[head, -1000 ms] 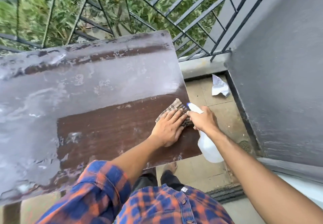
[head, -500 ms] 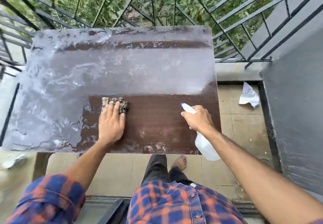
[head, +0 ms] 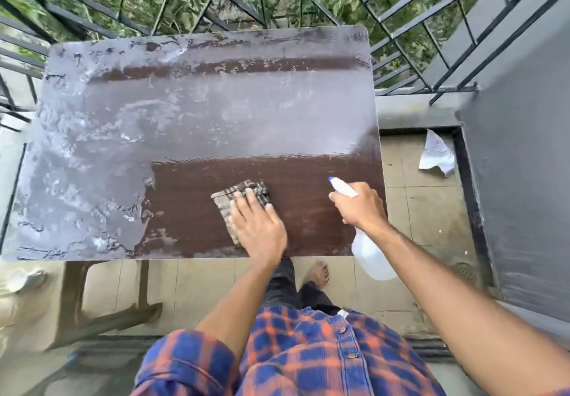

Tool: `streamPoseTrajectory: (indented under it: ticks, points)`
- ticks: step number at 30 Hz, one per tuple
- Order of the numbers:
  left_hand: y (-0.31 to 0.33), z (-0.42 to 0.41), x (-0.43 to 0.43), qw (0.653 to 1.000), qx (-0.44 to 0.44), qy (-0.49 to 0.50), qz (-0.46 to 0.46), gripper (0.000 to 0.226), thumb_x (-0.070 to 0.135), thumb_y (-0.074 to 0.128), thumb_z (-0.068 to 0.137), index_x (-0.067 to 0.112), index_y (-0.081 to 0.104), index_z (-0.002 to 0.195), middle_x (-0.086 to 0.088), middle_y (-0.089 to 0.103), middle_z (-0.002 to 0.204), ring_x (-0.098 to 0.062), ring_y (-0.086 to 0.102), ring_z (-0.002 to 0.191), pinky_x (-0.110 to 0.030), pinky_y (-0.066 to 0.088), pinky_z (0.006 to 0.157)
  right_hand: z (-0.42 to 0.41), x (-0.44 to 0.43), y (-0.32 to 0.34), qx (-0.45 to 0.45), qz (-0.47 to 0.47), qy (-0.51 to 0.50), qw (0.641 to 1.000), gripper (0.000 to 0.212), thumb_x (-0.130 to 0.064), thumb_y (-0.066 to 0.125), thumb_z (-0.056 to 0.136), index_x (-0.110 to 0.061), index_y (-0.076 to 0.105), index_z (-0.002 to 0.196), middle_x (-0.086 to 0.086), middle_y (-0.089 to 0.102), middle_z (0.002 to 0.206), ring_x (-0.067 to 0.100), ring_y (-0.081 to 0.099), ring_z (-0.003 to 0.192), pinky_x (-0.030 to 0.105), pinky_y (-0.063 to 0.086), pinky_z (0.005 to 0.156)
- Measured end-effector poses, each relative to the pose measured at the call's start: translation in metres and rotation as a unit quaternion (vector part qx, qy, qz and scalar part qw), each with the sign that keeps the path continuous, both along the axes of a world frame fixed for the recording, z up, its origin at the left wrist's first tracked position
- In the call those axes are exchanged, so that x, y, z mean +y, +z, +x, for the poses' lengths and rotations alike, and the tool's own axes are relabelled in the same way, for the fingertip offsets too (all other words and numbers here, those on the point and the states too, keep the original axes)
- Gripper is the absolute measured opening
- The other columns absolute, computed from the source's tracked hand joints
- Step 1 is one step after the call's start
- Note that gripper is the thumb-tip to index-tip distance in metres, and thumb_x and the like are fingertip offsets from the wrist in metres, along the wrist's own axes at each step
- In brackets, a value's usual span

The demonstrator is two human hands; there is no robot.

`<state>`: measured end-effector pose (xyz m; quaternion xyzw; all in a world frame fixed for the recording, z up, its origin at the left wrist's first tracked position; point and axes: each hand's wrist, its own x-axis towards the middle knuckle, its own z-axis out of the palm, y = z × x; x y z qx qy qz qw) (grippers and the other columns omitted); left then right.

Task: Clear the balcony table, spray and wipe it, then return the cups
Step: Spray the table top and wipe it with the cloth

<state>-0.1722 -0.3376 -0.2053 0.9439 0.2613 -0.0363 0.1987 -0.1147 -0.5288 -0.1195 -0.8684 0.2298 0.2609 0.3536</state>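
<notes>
Black metal railing (head: pixel 401 25) hems a brown wooden surface (head: pixel 216 111), grey with wet spray except a wiped dark patch at the near right. There the left hand (head: pixel 259 232) presses flat, grip released, on a checked grey cloth (head: pixel 237 195). The right hand (head: pixel 359 207), grip grasping a white plastic spray bottle (head: pixel 370 256), hangs it off the near edge. I'd fear liquid dripping onto the tiled floor (head: pixel 425 210) by the bare foot (head: pixel 317 273), making it slippery. No cups in view.

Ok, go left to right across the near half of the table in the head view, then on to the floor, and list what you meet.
Grey film → cloth under the left hand → bottle in the right hand → paper.
</notes>
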Motion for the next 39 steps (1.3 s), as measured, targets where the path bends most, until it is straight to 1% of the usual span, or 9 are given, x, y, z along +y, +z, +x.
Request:
streamPoseTrajectory:
  ticks: [5,9,14,21,24,30,34,37,39]
  points:
    - [0.0,-0.001,-0.066,0.984,0.012,-0.179,-0.01,0.059,0.037,0.034,0.104,0.016,0.024,0.158,-0.01,0.02,0.166,-0.03,0.012,0.154,-0.053,0.015,0.123,-0.014,-0.037,0.004,-0.016,0.014,-0.115,0.993,0.027,-0.032,0.068,0.086,-0.005,0.073,0.085,0.012,0.081,0.082,0.03,0.068,0.05,0.048,0.065,0.074]
    - [0.004,0.0,-0.106,0.951,0.051,-0.305,-0.018,0.06,0.037,0.028,0.105,0.018,0.015,0.16,-0.008,0.01,0.168,-0.029,0.003,0.155,-0.051,0.01,0.125,-0.034,-0.068,0.006,-0.022,0.002,-0.17,0.985,0.018,-0.034,0.068,0.085,-0.017,0.069,0.079,0.009,0.08,0.08,0.027,0.066,0.045,0.047,0.065,0.076]
    - [0.009,-0.004,-0.149,0.875,0.054,-0.481,-0.008,0.06,0.037,0.027,0.105,0.016,0.017,0.16,-0.009,0.014,0.167,-0.031,0.007,0.154,-0.05,0.009,0.125,-0.064,-0.102,0.007,-0.015,-0.013,-0.247,0.969,0.028,-0.036,0.067,0.081,-0.008,0.072,0.077,0.014,0.076,0.071,0.042,0.074,0.072,0.047,0.063,0.079]
    - [0.006,-0.005,-0.146,0.752,0.04,-0.657,0.033,0.06,0.038,0.028,0.102,0.014,0.03,0.157,-0.011,0.027,0.164,-0.034,0.023,0.15,-0.054,0.024,0.12,-0.102,-0.117,0.001,0.006,-0.01,-0.31,0.951,0.024,-0.028,0.067,0.086,-0.006,0.074,0.078,0.017,0.071,0.061,0.027,0.065,0.05,0.036,0.053,0.066]
    - [0.006,0.001,-0.137,0.702,0.031,-0.711,0.039,0.059,0.04,0.031,0.103,0.015,0.032,0.156,-0.009,0.032,0.162,-0.034,0.027,0.148,-0.052,0.022,0.12,-0.11,-0.113,-0.001,0.009,-0.01,-0.331,0.944,0.024,-0.029,0.068,0.088,-0.01,0.075,0.075,0.006,0.065,0.052,0.027,0.064,0.049,0.032,0.048,0.061]
    - [0.008,0.004,-0.128,0.629,0.023,-0.777,0.034,0.055,0.036,0.041,0.1,0.015,0.041,0.152,-0.009,0.041,0.157,-0.034,0.033,0.145,-0.051,0.028,0.117,-0.117,-0.088,0.003,0.002,-0.013,-0.369,0.929,0.025,-0.029,0.069,0.087,-0.012,0.069,0.067,0.005,0.066,0.053,0.031,0.069,0.055,0.038,0.058,0.07]
    - [0.006,0.001,-0.112,0.596,0.028,-0.8,0.062,0.061,0.033,0.038,0.098,0.018,0.031,0.157,-0.005,0.031,0.163,-0.031,0.027,0.149,-0.049,0.024,0.119,-0.121,-0.067,-0.001,-0.008,-0.014,-0.389,0.921,0.025,-0.04,0.066,0.077,-0.016,0.068,0.068,0.012,0.078,0.077,0.042,0.075,0.074,0.049,0.065,0.078]
    - [0.006,-0.005,-0.085,0.575,0.028,-0.813,0.083,0.066,0.032,0.036,0.095,0.02,0.026,0.158,-0.003,0.025,0.166,-0.029,0.022,0.151,-0.048,0.02,0.12,-0.123,-0.051,-0.004,-0.016,-0.017,-0.392,0.92,0.029,-0.043,0.063,0.072,-0.015,0.071,0.07,0.01,0.078,0.079,0.042,0.075,0.075,0.053,0.065,0.078]
    - [0.003,-0.009,-0.059,0.576,0.027,-0.814,0.076,0.066,0.033,0.042,0.093,0.021,0.03,0.157,-0.002,0.028,0.164,-0.028,0.025,0.15,-0.048,0.02,0.121,-0.123,-0.037,-0.007,-0.018,-0.016,-0.388,0.921,0.032,-0.045,0.062,0.071,-0.015,0.073,0.071,0.01,0.079,0.079,0.043,0.074,0.075,0.053,0.065,0.078]
